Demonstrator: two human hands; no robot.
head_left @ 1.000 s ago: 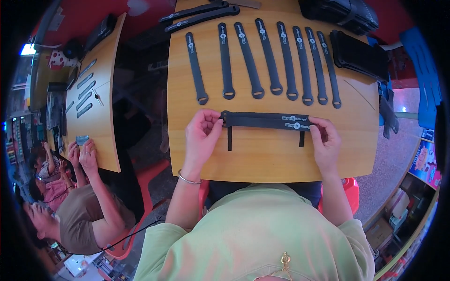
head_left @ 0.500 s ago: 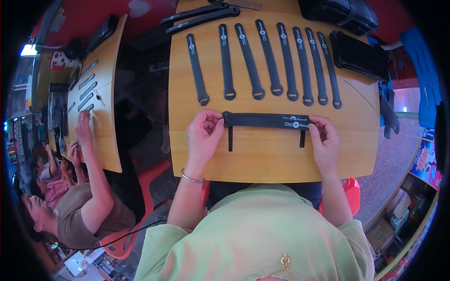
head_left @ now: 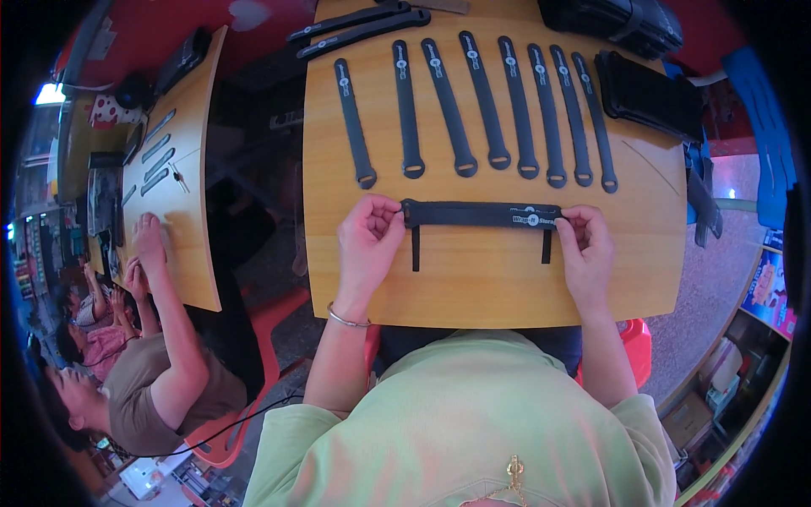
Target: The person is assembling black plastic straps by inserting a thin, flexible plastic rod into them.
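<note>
Two stacked black cinch straps (head_left: 473, 215) with white print lie crosswise near the front of the table. My left hand (head_left: 370, 232) pinches their slotted left end, and my right hand (head_left: 587, 249) grips the printed right end. The lower strap covers most of the upper one's print. Below the stack, two short, narrow black strips (head_left: 416, 250) stick out toward me, one near each end; their upper parts are hidden. Beyond my hands, several single straps (head_left: 478, 101) lie lengthwise in a row, slotted ends toward me.
Two straps (head_left: 363, 34) lie at the table's far left corner. Black bundles (head_left: 612, 25) and a black stack (head_left: 649, 97) sit at the far right. At left, a co-worker (head_left: 160, 380) sits at another table (head_left: 190, 220) with more straps. A blue chair (head_left: 760, 135) stands at right.
The two straps have come closer together, so less of the upper one's print shows. Both my hands keep their grip. The co-worker's hands have moved toward the near part of their table.
</note>
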